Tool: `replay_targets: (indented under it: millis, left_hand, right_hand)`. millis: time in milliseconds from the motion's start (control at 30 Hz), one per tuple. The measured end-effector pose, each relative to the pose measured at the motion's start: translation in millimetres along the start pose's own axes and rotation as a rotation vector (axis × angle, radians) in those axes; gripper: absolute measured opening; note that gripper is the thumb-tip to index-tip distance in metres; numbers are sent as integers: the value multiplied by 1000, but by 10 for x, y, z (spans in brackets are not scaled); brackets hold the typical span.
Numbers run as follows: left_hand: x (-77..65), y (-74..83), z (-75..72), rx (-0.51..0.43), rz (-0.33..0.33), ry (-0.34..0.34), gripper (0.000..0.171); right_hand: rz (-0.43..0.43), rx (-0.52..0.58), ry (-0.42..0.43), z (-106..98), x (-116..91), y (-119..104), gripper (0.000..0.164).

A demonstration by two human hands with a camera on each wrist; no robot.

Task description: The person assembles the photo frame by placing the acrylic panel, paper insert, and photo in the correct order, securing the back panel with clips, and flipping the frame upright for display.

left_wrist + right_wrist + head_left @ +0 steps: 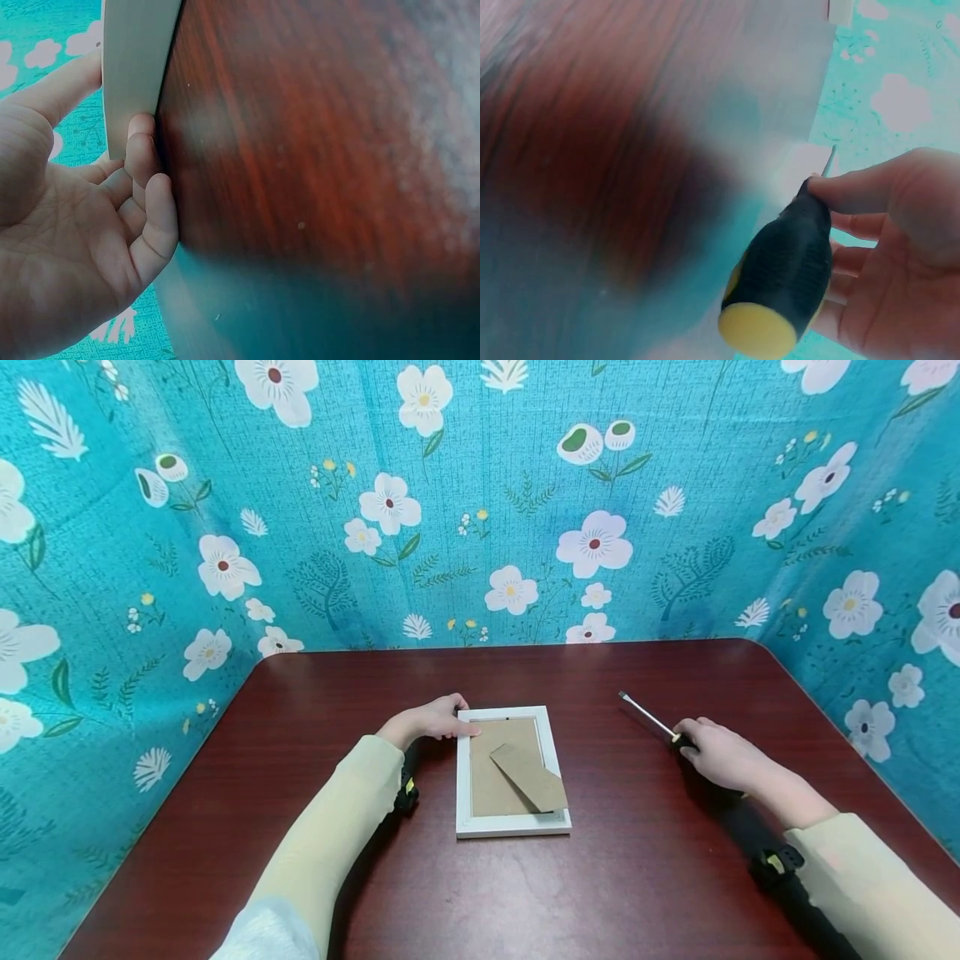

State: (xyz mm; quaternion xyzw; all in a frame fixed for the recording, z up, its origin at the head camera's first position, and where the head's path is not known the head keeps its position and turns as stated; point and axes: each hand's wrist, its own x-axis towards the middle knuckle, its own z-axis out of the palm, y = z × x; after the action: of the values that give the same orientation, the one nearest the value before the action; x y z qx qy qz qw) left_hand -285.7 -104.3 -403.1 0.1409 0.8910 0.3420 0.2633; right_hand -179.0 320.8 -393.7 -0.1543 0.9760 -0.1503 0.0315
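Note:
A white picture frame (pixel 463 777) lies back side up on the table, its brown backing board (pixel 487 777) and slanted easel stand (pixel 528 777) showing. My left hand (pixel 435 720) pinches the frame's upper left edge, thumb over the top face. In the left wrist view the other fingers of the left hand (pixel 82 217) curl at the frame's side, close to the tabletop. Off to the right, my right hand (pixel 723 756) holds a screwdriver (pixel 647 714) by its handle, the metal shaft aimed up and left. Its black handle (pixel 784 262) ends in a yellow cap.
The dark reddish-brown table (pixel 360 681) has rounded far corners. A turquoise flowered cloth (pixel 480 527) hangs behind it and along both sides. The screwdriver lies well to the right of the frame, with bare tabletop between them.

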Motion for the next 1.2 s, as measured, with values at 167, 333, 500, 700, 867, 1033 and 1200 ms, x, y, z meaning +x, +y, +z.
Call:
replay_targets:
  millis: [167,333,500,700,867,1033,1200]
  left_hand:
    - [2,-12,-2,2,5,6,42]
    - [6,-20,7,7,17,7,42]
    - [17,-33,6,7,20,6,42]
    - [12,-28,2,4,13,9,42]
    - [8,-14,3,8,13,13,41]
    - [2,-14,4,-3,12,7,41]
    - [-8,-17,2,0,6,8,43]
  right_hand:
    - [-3,41,16,-2,12,-82,26]
    - [-6,44,110,6,30,-160,28]
    - [-23,46,169,-16,34,-249,27]
    - [-60,66,194,-13,49,-363,31]
    - [-116,62,233,-8,55,-427,32]
    - [-128,54,195,-18,40,-518,31]
    - [-123,68,102,15,25,-611,35]
